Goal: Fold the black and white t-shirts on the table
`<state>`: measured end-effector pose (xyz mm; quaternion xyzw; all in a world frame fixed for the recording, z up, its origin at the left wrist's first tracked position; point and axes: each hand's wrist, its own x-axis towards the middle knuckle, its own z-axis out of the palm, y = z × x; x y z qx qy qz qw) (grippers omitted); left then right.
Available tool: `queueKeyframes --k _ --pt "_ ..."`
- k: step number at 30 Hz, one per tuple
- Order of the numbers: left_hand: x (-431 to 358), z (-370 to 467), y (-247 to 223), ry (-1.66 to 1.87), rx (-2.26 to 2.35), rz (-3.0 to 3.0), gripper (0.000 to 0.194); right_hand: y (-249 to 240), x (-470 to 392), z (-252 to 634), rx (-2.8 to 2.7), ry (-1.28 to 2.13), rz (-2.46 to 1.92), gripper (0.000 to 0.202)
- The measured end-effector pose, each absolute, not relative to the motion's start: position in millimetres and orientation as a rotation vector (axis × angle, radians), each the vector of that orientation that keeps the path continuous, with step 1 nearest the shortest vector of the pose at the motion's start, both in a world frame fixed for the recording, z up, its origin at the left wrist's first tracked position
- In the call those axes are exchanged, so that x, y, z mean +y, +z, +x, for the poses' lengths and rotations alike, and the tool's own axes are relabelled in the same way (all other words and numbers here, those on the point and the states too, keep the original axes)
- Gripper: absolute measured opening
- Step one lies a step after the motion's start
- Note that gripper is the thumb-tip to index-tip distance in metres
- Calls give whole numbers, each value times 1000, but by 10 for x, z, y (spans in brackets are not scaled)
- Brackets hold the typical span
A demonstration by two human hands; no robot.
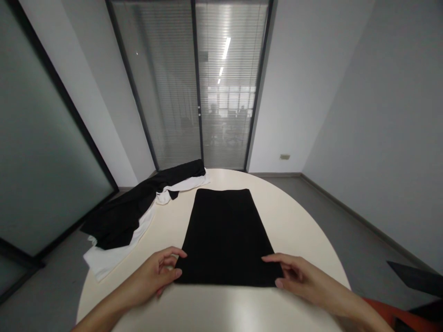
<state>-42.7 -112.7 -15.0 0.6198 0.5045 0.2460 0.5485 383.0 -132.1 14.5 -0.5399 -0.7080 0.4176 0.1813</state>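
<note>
A black cloth, folded into a neat flat rectangle, lies on the pale round table in front of me. What kind of garment it is, I cannot tell. My left hand is at its near left corner, with index fingertip and thumb apart and touching the edge. At the near right corner, my right hand rests its index fingertip on the cloth, the thumb lower down by the edge. The other fingers of both hands are curled and partly hidden.
Black clothing lies loosely over white clothing along the table's left edge, partly hanging over it. A glass door with blinds stands beyond the table. An orange and black object, perhaps a chair, is at the lower right.
</note>
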Motion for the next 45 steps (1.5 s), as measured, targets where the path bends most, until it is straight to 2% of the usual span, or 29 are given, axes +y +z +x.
queueKeyframes --k 3,9,11,15,17,19,22,26,30,33,38,41,45 --pt "-1114 -445 -61 459 1257 1493 48 225 -1286 3827 -2032 1232 -1542 51" --pt "-1036 -372 303 330 1439 1841 41 414 -1176 3935 -1995 1541 -1516 60" --pt "-987 -261 391 450 1534 1990 43 532 -1131 3894 -2026 1378 -1599 57" --pt "-885 29 356 629 1488 2363 57 674 -1065 3552 -2176 771 -1628 52" --pt "-843 137 234 574 1403 2544 69 608 -1058 3347 -2304 664 -1441 61" --pt "-813 188 87 441 1297 2645 75 462 -1062 3210 -2470 689 -1303 69" --pt "-791 187 -58 277 1239 2654 71 256 -1072 3160 -2610 783 -1308 69" --pt "-749 244 27 169 1271 2591 68 299 -1021 3130 -2666 743 -1393 71" --pt "-538 477 196 324 1370 2632 54 464 -763 2902 -2624 454 -1354 56" --pt "-250 621 168 399 1459 2637 61 369 -488 2741 -2593 304 -1292 63" --pt "129 611 -115 350 1482 2588 60 23 -253 2741 -2598 353 -1405 79" --pt "172 577 -221 353 1481 2574 61 4 -220 2780 -2598 370 -1401 76" --pt "140 585 -216 365 1516 2575 61 161 -28 2769 -2570 314 -1401 62"
